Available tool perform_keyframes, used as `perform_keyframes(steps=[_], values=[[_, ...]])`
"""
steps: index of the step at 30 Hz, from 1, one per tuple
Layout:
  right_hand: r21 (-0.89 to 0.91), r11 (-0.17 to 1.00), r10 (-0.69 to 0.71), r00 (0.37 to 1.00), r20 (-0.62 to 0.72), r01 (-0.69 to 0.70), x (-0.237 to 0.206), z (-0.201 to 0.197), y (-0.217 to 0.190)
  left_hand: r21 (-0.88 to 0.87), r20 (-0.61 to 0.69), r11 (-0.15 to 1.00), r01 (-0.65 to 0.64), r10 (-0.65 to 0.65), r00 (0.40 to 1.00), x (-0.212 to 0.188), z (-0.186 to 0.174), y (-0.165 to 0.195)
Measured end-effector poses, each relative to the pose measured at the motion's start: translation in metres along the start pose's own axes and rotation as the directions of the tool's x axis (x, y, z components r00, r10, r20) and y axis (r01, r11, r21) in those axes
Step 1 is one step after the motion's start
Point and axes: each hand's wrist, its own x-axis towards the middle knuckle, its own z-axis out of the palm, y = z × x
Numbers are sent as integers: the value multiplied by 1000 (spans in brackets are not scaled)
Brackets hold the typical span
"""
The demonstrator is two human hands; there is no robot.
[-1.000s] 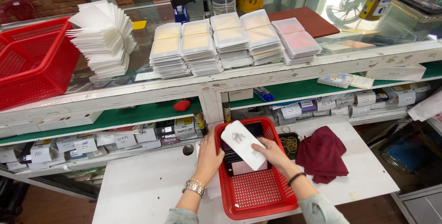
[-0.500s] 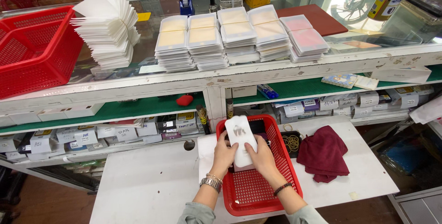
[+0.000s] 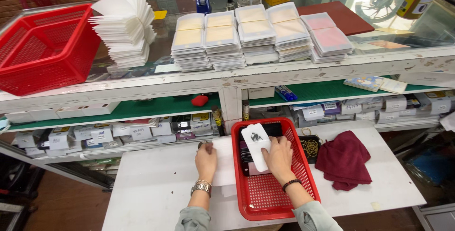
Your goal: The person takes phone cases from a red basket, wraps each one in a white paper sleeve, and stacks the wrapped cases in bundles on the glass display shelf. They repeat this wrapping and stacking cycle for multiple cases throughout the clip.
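White bench (image 3: pixel 156 183) — one. Red baskets — two: one on the glass counter (image 3: pixel 45 46), one on the bench (image 3: pixel 272 195). Maroon cloth (image 3: pixel 345 160) — one. Right hand (image 3: pixel 277 157) grips one white phone case (image 3: pixel 256 146) over the bench basket; left hand (image 3: pixel 206 159) lies flat on white sleeves (image 3: pixel 223 162).

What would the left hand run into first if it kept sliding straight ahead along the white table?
The left hand points up the white table toward the low shelf. Probably the small boxes stacked there come first, though depth is hard to judge.
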Motion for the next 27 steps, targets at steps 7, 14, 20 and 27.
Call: perform_keyframes(steps=[7,14,20,27], values=[[146,986,62,994,89,-75,23,-3,9,78,198,976,202,-214,957,-8,-15,-23],[632,673,125,902,414,-384,42,-18,30,23,92,995,94,-96,991,-19,-20,-15],[681,655,92,929,360,-328,37,-26,21,-14,-86,1000,7,-9,996,-23,-31,-26],[796,368,-106,829,549,-480,27,-29,-33,-719,213,658,226,-101,972,-9,-37,-25]])
